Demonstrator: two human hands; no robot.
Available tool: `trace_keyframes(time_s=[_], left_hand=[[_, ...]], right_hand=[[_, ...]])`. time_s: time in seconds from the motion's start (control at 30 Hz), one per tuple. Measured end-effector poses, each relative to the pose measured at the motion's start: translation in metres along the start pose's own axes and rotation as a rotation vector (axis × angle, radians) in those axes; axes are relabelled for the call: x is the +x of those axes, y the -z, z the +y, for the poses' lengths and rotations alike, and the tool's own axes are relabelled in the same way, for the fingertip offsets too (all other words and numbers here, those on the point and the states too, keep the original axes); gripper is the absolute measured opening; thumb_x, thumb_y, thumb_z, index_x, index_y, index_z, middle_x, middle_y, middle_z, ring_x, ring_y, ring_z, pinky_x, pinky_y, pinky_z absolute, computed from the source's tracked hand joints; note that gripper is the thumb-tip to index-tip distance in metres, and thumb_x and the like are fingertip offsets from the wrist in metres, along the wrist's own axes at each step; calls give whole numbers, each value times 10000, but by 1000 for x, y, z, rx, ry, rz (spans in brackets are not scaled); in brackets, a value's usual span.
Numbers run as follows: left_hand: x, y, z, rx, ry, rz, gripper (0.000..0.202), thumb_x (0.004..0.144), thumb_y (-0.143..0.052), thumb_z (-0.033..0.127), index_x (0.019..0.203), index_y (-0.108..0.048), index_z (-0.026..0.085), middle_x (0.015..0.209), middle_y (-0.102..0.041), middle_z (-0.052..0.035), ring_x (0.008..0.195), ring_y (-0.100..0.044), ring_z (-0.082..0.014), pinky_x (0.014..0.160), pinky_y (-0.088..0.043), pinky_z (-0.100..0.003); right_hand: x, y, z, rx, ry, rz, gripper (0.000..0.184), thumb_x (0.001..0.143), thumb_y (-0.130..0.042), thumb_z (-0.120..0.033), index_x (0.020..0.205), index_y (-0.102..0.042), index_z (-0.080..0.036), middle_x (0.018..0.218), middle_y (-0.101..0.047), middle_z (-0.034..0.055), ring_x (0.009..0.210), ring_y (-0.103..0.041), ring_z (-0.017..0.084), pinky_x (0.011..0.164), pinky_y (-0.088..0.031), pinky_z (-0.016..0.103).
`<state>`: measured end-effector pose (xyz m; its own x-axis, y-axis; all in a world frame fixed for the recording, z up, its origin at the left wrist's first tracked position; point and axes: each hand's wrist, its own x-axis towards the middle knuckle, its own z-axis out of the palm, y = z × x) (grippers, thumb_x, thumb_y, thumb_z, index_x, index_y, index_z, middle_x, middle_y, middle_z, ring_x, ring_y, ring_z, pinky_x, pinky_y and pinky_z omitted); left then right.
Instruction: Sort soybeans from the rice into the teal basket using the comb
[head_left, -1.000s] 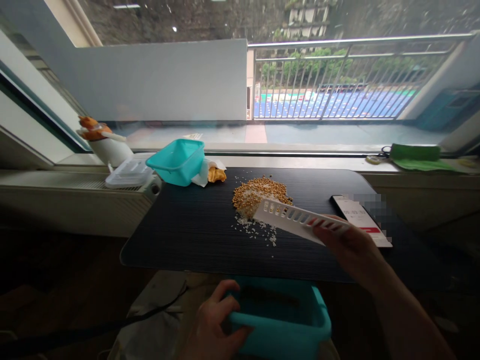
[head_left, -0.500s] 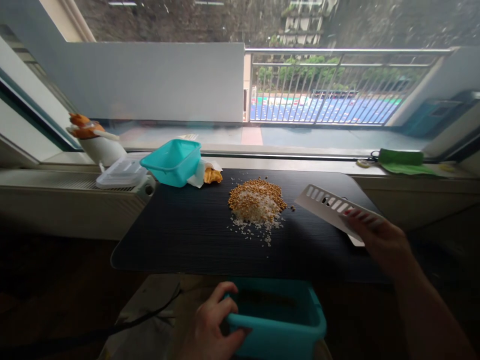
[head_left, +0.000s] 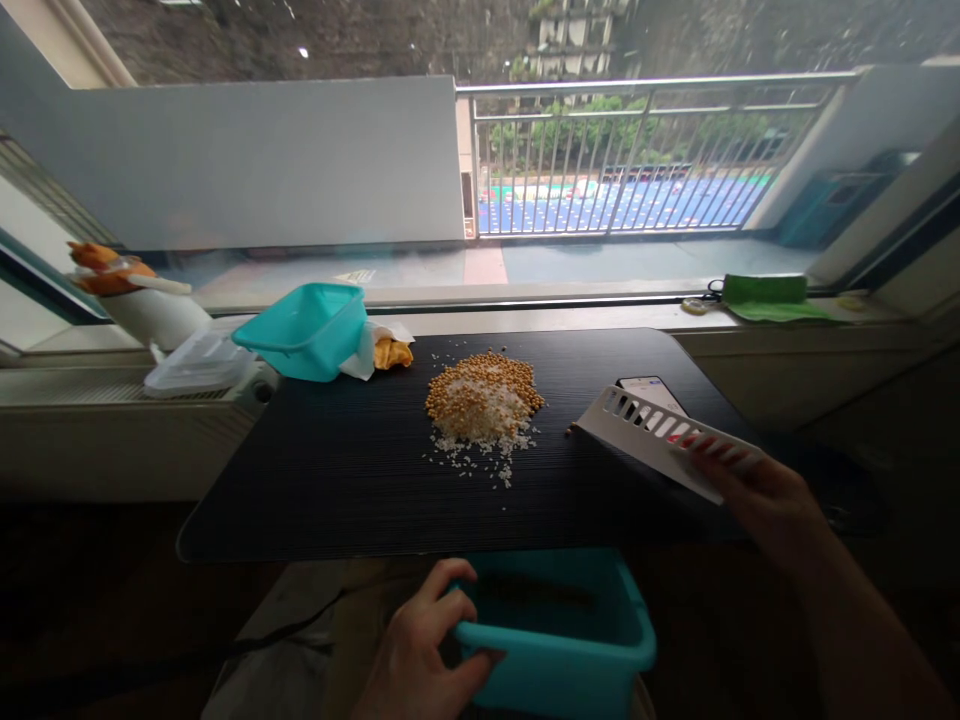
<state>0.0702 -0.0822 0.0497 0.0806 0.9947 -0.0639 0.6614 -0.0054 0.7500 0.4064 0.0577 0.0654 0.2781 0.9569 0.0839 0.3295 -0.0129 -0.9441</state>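
My right hand (head_left: 757, 495) grips a white slotted plastic panel (head_left: 645, 432), its far edge resting on the black table (head_left: 337, 480) to the right of a heap of yellow beans mixed with white rice grains (head_left: 484, 400). One or two loose beans lie by the panel's edge. My left hand (head_left: 424, 650) is closed on the left rim of a teal plastic box (head_left: 570, 650), held below the table's front edge, directly in front of the heap.
A second teal box (head_left: 307, 332), a clear lidded container (head_left: 199, 362), a white pot with an orange toy (head_left: 135, 295) and crumpled paper (head_left: 379, 350) stand at the back left. A phone (head_left: 649, 392) lies behind the panel. A green cloth (head_left: 765, 297) rests on the sill.
My right hand swept the slotted panel from the heap's near side out to its right and lowered its edge to the table. The left hand and box stayed put.
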Motion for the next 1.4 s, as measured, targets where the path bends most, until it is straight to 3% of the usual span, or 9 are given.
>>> trace_keyframes(time_s=[0.1, 0.33, 0.47, 0.6, 0.77, 0.83, 0.97, 1.17, 1.4], left_hand=[[2, -1, 1, -16, 0, -14, 156, 673, -667, 92, 645, -558, 201, 1121, -634, -41, 817, -692, -161, 723, -516, -215], [5, -5, 7, -44, 1, -53, 164, 666, -662, 82, 630, -553, 199, 1102, -632, -37, 806, -684, -158, 718, -509, -217], [4, -6, 10, -60, 9, -41, 168, 660, -667, 70, 637, -561, 199, 1102, -626, -29, 808, -676, -151, 718, -498, -213], [5, -6, 9, -63, -4, -30, 168, 663, -688, 86, 643, -566, 199, 1095, -624, -22, 790, -670, -146, 703, -492, -213], [5, -6, 6, -47, 8, -58, 165, 667, -672, 79, 638, -557, 194, 1113, -618, -23, 741, -667, -132, 678, -496, -208], [5, -6, 5, -36, 16, -58, 156, 680, -670, 92, 643, -558, 194, 1127, -615, -31, 737, -671, -135, 681, -503, -214], [2, -2, 0, -18, 0, -16, 154, 689, -688, 109, 661, -566, 199, 1127, -624, -39, 830, -688, -161, 732, -508, -219], [-4, 7, -11, 34, -21, 54, 155, 701, -690, 136, 651, -561, 206, 1106, -646, -37, 824, -693, -162, 737, -514, -220], [-5, 9, -16, 65, -14, 63, 141, 682, -674, 121, 651, -569, 209, 1125, -658, -38, 803, -704, -164, 724, -536, -220]], right_hand=[[-8, 9, 3, 37, -29, -53, 364, 682, -777, -478, 931, -761, -213, 969, -781, 71, 998, -687, 367, 960, -496, 516], [-23, 14, -6, 24, -89, -16, 296, 672, -791, -467, 886, -779, -262, 939, -792, 54, 979, -702, 371, 926, -536, 475], [-28, 19, -8, 28, -88, -229, 314, 686, -777, -490, 878, -785, -242, 945, -792, 61, 968, -707, 372, 921, -540, 494], [-33, 27, -7, 27, -54, -424, 288, 718, -751, -498, 872, -797, -260, 923, -793, 59, 918, -726, 339, 847, -590, 425], [-23, 15, -6, 64, -46, -239, 307, 695, -776, -504, 886, -786, -264, 960, -790, 44, 973, -711, 333, 929, -541, 463], [-16, 5, -7, 45, -27, -232, 348, 689, -779, -505, 905, -781, -232, 971, -788, 62, 996, -701, 343, 955, -517, 488], [-16, -9, -17, 7, 15, -353, 341, 706, -754, -526, 884, -783, -237, 915, -794, 55, 919, -723, 321, 868, -570, 438], [-28, -4, -36, 37, 32, -586, 275, 762, -724, -477, 924, -790, -264, 939, -792, 51, 842, -742, 285, 755, -612, 350], [-8, -28, -34, 48, 61, -287, 351, 694, -758, -544, 884, -784, -249, 893, -792, 43, 890, -727, 311, 833, -586, 418]])
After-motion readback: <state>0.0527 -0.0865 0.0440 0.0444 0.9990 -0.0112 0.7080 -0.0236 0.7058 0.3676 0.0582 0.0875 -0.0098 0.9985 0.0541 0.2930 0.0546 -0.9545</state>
